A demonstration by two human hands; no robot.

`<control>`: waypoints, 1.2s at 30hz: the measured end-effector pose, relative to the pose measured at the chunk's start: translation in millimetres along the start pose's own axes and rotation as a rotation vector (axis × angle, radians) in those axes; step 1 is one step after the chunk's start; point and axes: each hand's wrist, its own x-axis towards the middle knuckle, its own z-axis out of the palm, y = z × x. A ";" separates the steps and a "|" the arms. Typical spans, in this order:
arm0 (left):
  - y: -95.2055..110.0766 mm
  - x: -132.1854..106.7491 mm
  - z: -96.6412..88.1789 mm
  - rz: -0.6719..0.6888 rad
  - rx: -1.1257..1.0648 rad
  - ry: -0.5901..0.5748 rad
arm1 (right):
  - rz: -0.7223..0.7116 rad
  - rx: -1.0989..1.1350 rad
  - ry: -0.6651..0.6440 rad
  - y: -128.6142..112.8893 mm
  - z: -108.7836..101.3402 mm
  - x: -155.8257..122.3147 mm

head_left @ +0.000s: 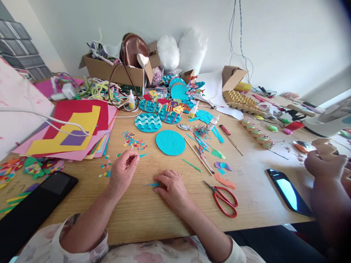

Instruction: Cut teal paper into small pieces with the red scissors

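Observation:
My left hand [123, 170] hovers just above the wooden table [153, 215], fingers pinched on a thin teal paper sliver [143, 155] that points right. My right hand [171, 186] lies knuckles-up on the table, fingertips pressing a small teal paper scrap [152, 185]. A teal card disc [170, 142] lies beyond both hands. Tiny coloured paper bits [133, 141] are scattered near my left hand. Red-handled scissors [225, 197] rest to the right of my right hand.
Coloured paper sheets [76, 129] are stacked at left, a black tablet [35, 208] at the near left edge. Wavy teal discs [148, 122], glue bottles [132, 99] and cardboard boxes [115, 71] crowd the back. Another person's hands [325, 160] work at right beside a phone [289, 191].

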 end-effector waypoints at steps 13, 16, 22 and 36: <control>-0.3 -1.0 0.6 0.017 0.000 -0.014 | 0.056 -0.051 0.059 -5.1 8.5 0.6; -0.9 -1.2 1.3 0.017 -0.002 -0.013 | 0.056 -0.137 0.036 -8.6 10.0 0.3; 0.7 -1.3 0.2 0.008 0.010 -0.017 | 0.020 -0.319 0.004 -14.1 14.9 -0.3; -1.2 -0.8 -0.2 -0.034 -0.037 -0.011 | 0.186 0.012 0.136 1.3 -22.0 -3.6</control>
